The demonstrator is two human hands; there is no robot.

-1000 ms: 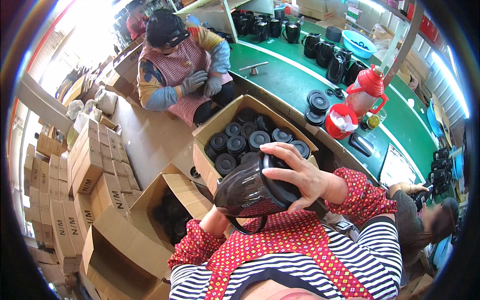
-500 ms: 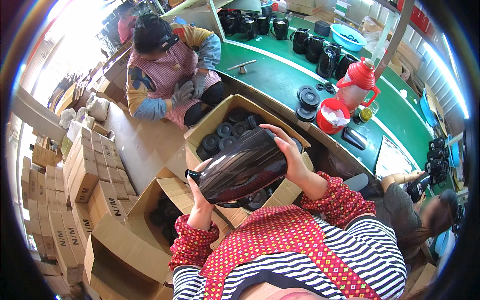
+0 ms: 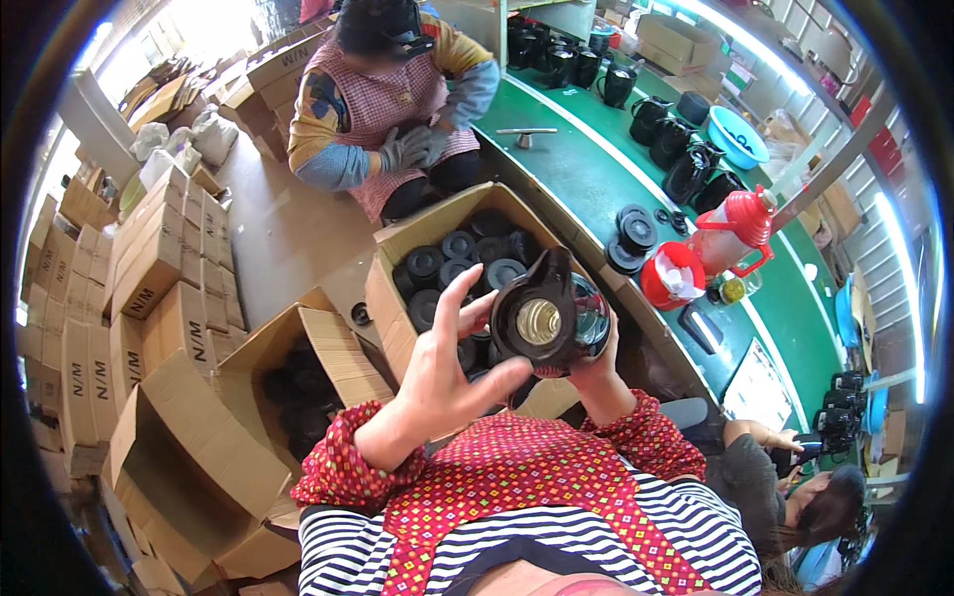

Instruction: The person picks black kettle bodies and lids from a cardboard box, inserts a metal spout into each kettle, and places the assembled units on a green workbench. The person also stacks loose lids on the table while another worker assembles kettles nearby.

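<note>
Left hand (image 3: 452,368) raised with fingers spread open, thumb pointing right, right hand (image 3: 594,360) curled in a grip beside it, both forearms in red patterned sleeves, rising from below

Both hands bare: left hand (image 3: 452,372), right hand (image 3: 586,363), no gloves, rings or watch visible. Red sleeves (image 3: 343,462) with small white dot print, gathered elastic cuffs at both wrists. Red apron bib (image 3: 517,487) over chest, tiny multicolour diamond pattern. Under it a black-and-white horizontally striped top (image 3: 636,541), stripes curving across the shoulders at lower frame edge.
</note>
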